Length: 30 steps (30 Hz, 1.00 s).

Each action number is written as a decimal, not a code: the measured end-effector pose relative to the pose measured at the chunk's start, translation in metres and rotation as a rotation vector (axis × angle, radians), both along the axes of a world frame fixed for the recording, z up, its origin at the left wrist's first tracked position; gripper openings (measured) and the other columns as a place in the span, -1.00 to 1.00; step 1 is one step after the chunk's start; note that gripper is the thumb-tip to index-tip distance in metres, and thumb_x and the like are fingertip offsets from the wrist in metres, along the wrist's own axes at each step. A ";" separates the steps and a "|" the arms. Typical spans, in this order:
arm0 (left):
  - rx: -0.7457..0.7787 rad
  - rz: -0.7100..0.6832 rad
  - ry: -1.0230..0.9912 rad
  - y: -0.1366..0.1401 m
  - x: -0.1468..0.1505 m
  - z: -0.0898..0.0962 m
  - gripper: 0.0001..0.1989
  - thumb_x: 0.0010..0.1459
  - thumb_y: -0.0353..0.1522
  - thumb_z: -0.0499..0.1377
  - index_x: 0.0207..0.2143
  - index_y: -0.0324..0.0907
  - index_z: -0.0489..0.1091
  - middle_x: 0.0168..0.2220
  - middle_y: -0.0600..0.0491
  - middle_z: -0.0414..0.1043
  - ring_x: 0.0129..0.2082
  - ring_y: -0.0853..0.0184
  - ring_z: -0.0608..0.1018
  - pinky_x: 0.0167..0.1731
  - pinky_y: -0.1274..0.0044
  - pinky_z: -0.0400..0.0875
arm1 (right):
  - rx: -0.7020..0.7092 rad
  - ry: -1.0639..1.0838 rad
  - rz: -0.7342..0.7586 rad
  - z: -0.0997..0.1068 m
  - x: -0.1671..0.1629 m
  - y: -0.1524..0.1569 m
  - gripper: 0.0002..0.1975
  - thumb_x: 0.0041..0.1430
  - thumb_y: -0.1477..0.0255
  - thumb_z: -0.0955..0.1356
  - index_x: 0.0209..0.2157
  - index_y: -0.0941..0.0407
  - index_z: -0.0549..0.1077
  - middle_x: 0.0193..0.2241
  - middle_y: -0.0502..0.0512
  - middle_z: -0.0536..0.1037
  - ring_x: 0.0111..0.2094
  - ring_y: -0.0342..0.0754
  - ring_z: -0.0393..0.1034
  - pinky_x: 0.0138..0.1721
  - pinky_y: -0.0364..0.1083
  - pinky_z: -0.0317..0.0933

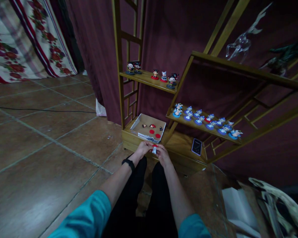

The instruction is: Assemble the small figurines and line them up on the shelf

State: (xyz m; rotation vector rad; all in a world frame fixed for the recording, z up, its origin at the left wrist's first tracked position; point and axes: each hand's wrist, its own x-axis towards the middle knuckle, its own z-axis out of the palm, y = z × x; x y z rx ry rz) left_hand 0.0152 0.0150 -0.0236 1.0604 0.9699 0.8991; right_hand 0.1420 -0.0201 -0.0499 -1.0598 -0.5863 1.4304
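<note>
Both my hands meet in front of the low shelf, fingers closed on one small figurine (154,150) with a white-blue body and a red part at its top. My left hand (144,147) pinches it from the left, and my right hand (162,153) grips it from the right. Just beyond them a shallow cardboard box (135,127) rests on the bottom shelf. Inside lie red discs (151,131) and a few small figurine pieces (152,126). My fingers hide part of the figurine.
The wooden rack (149,81) carries several small figurines (163,76) on its upper left shelf and several blue-based figurines (199,120) on the middle right one. A phone (196,146) lies at lower right. A glass horse (241,43) stands high up. A cable (42,110) crosses the floor.
</note>
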 end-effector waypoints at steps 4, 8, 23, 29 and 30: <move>0.011 0.019 0.039 0.000 0.000 0.001 -0.93 -0.24 -0.53 0.21 -0.56 -0.31 0.43 -0.68 0.08 0.38 -0.70 0.51 0.35 -0.64 0.65 0.22 | -0.008 0.002 0.006 -0.001 0.000 0.001 -0.80 -0.23 0.49 0.37 -0.43 0.07 0.39 -0.52 -0.09 0.53 -0.50 -0.16 0.40 -0.40 -0.14 0.29; 0.002 0.030 0.046 0.000 0.001 0.001 -0.95 -0.23 -0.52 0.20 -0.57 -0.30 0.41 -0.71 0.10 0.35 -0.73 0.52 0.33 -0.66 0.66 0.20 | -0.003 0.016 0.003 -0.001 -0.001 0.001 -0.81 -0.22 0.49 0.37 -0.43 0.07 0.39 -0.52 -0.09 0.52 -0.48 -0.16 0.41 -0.37 -0.12 0.30; -0.034 -0.015 0.033 0.001 0.001 0.004 -0.85 -0.27 -0.43 0.28 -0.57 -0.30 0.39 -0.71 0.12 0.33 -0.72 0.54 0.32 -0.69 0.68 0.16 | 0.001 0.009 0.020 0.004 -0.001 -0.001 -0.80 -0.20 0.48 0.37 -0.41 0.09 0.41 -0.51 -0.07 0.52 -0.46 -0.14 0.42 -0.36 -0.10 0.33; -0.032 -0.015 -0.010 0.002 0.001 0.002 -0.81 -0.22 -0.34 0.27 -0.54 -0.30 0.39 -0.68 0.09 0.35 -0.74 0.56 0.29 -0.72 0.68 0.13 | 0.015 0.058 0.031 0.002 -0.002 0.000 -0.81 -0.14 0.42 0.38 -0.37 0.09 0.40 -0.43 -0.02 0.54 -0.42 -0.11 0.45 -0.33 -0.07 0.36; -0.031 -0.016 -0.017 0.002 0.001 0.002 -0.79 -0.20 -0.32 0.27 -0.53 -0.31 0.40 -0.67 0.09 0.36 -0.74 0.56 0.28 -0.72 0.68 0.13 | 0.017 0.064 0.026 0.001 -0.002 0.001 -0.81 -0.13 0.40 0.37 -0.36 0.09 0.40 -0.42 0.00 0.54 -0.41 -0.10 0.46 -0.33 -0.06 0.36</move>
